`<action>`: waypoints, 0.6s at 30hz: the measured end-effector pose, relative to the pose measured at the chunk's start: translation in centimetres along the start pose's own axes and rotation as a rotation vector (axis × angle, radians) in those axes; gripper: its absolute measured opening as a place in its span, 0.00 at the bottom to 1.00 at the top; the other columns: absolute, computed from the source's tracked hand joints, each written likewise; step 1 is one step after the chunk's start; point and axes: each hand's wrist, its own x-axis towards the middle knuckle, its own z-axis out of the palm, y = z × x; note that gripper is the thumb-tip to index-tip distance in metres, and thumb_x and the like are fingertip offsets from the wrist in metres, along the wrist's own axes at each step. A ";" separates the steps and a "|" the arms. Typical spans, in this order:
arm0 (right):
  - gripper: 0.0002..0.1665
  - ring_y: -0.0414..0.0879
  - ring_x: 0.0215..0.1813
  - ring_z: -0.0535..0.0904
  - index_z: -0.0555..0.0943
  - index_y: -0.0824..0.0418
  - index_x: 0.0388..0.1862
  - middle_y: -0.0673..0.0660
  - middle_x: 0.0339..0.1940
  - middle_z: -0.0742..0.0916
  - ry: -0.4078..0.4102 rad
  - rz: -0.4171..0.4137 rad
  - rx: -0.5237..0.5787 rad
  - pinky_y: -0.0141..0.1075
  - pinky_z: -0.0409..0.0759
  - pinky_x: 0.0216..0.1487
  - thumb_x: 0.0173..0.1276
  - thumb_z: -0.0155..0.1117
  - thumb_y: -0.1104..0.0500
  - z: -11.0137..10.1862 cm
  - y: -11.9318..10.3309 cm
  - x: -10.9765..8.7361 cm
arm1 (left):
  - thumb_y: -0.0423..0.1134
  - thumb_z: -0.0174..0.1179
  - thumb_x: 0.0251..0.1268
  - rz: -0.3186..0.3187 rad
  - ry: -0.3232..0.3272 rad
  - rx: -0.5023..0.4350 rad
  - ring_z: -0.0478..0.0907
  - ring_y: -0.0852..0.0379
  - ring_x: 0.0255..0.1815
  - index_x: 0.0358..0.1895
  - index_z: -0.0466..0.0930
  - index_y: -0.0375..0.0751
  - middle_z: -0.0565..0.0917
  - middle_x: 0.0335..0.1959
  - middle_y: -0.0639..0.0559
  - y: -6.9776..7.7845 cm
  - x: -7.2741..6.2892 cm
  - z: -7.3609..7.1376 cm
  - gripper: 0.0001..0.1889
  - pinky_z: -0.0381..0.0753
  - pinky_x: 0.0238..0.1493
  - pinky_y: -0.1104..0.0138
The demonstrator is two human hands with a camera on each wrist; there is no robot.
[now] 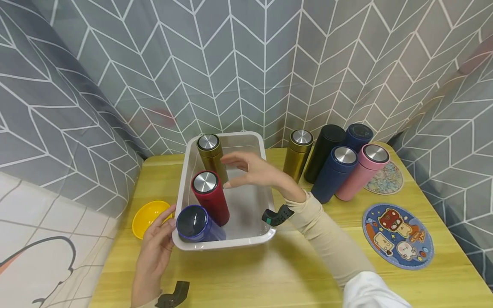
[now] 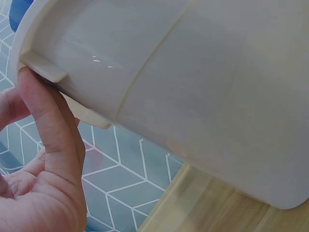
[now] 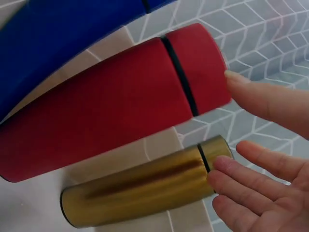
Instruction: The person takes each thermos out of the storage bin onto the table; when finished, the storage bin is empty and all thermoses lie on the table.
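Note:
A white plastic bin (image 1: pixel 246 243) stands on the wooden table. Inside are a gold thermos bottle (image 1: pixel 215 160) at the back left, a red thermos bottle (image 1: pixel 215 201) in front of it, and a blue thermos bottle (image 1: pixel 209 231) leaning in the front left corner. With fingers fairly straight, my left hand (image 1: pixel 155 244) touches the bin's left rim from outside; in the left wrist view a fingertip (image 2: pixel 31 87) lies under the rim. Over the bin hovers my right hand (image 1: pixel 254 170), its thumb and fingers spread beside the red and gold bottles, holding nothing.
Right of the bin stand another gold bottle (image 1: pixel 298 156), a black one (image 1: pixel 323 149), two navy ones (image 1: pixel 335 177) (image 1: pixel 359 134) and a pink one (image 1: pixel 360 175). A yellow bowl (image 1: pixel 146 216) sits at left. Two round mats (image 1: pixel 398 235) (image 1: pixel 387 179) lie at right.

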 end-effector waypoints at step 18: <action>0.52 0.46 0.68 0.78 0.68 0.60 0.73 0.55 0.66 0.82 -0.132 -0.027 -0.039 0.33 0.75 0.72 0.49 0.83 0.61 3.6 -0.2 2.1 | 0.21 0.38 0.75 0.009 0.007 -0.015 0.87 0.61 0.40 0.61 0.80 0.43 0.90 0.42 0.51 -0.1 0.0 0.1 0.25 0.88 0.44 0.70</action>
